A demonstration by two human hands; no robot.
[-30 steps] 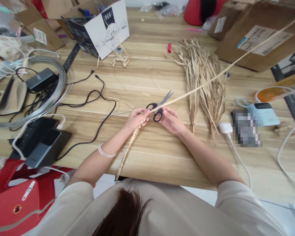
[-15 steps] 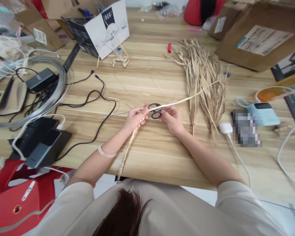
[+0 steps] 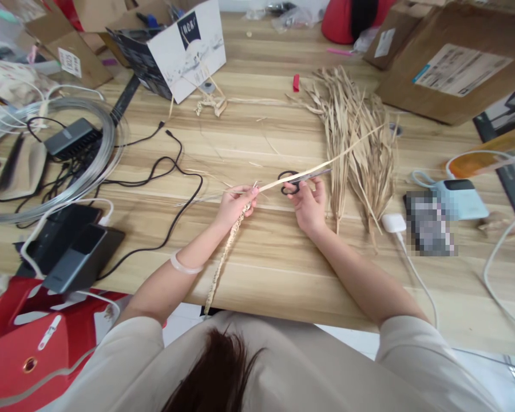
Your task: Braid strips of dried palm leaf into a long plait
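Observation:
My left hand [image 3: 238, 201] is closed around the upper end of a braided straw cord [image 3: 224, 257], which hangs down toward the table's front edge. From its fingertips a long pale straw strip [image 3: 347, 150] runs up to the right, over the dried leaves. My right hand [image 3: 309, 203] holds a pair of black-handled scissors [image 3: 288, 182], its fingers at the handles and the blades pointing right, just under the strip. Thin wires or fibres stick out to the left of my left hand.
Two bundles of dried leaves [image 3: 337, 154] lie right of centre. Coiled clear tubing or wire [image 3: 111, 149], black cables [image 3: 171, 220] and power banks [image 3: 75, 257] crowd the left. A white printed box [image 3: 197, 51] and a brown carton [image 3: 450, 63] stand behind; a phone [image 3: 431, 223] lies right.
My right hand has moved right and slightly up with the scissors, away from my left hand. The scissors have turned so the blades point right. My left hand has stayed put.

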